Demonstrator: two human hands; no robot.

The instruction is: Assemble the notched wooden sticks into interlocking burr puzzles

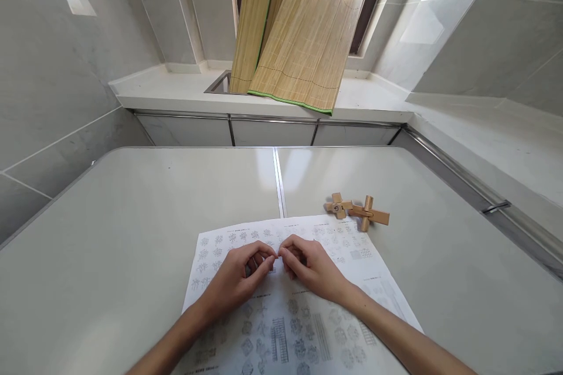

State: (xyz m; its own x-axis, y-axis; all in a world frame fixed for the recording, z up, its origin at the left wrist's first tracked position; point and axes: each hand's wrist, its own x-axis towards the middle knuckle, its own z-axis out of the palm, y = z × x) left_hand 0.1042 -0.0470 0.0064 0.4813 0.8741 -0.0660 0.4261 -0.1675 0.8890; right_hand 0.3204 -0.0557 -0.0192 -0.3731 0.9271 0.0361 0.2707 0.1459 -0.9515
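Observation:
A large white sheet (pixel 321 316), printed with rows of small drawings and diagrams, lies on the table under both my hands. My left hand (pixel 244 275) is curled over the sheet's upper middle, thumb and index fingertips drawn together. Facing it, my right hand (pixel 310 266) is closed in a similar pinch, its fingertips almost meeting those of the left. Anything between the fingertips is too small or hidden to make out. Beyond my right hand, two small wooden cross-shaped pieces sit by the sheet's top right corner: one cross (pixel 338 205) has a dark mark, and the other cross (pixel 368 214) touches it.
The pale table (pixel 132 211) has a seam (pixel 278 181) running down its middle. Behind it, a white ledge (pixel 176 91) holds a recessed metal basin (pixel 217 83). A bamboo blind (pixel 308 35) hangs down over the ledge from the window. Grey tiled walls (pixel 57 70) enclose both sides.

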